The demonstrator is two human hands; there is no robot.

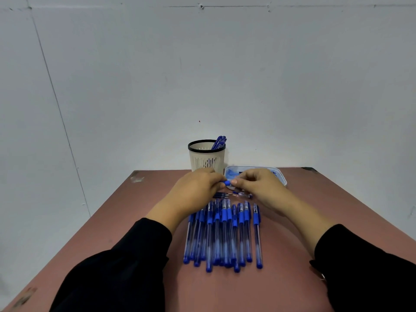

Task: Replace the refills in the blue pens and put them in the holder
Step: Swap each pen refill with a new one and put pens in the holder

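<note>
No writing can be read on any pen, on the holder or on the tray; the barrels are too small and blurred.

The left hand (198, 190) and the right hand (258, 188) meet above the middle of the reddish-brown tabletop (292, 221), both with fingers curled, pinching between them a short blue pen piece (227, 183), of which only a blue end shows. Black sleeves (126, 266) cover both forearms.

At 6 o'clock from the hands lies a row of blue pens with clear barrels (225, 233), side by side and partly overlapping, tips pointing away from the person. Just below the hands rest a few loose dark refills (221, 195) and a small clear pen part (244, 195).

At 12 o'clock stands the cream slotted pen holder with a black rim (206, 158), close to the table's far edge, with several blue pens (219, 142) leaning inside toward 1 o'clock. Just beside it at 3 o'clock sits a shallow clear plastic tray (281, 176) holding blue items.

Bare table opens at 9 and 3 o'clock of the pen row, out to the side edges. A pale grey wall (202, 75) rises behind.
</note>
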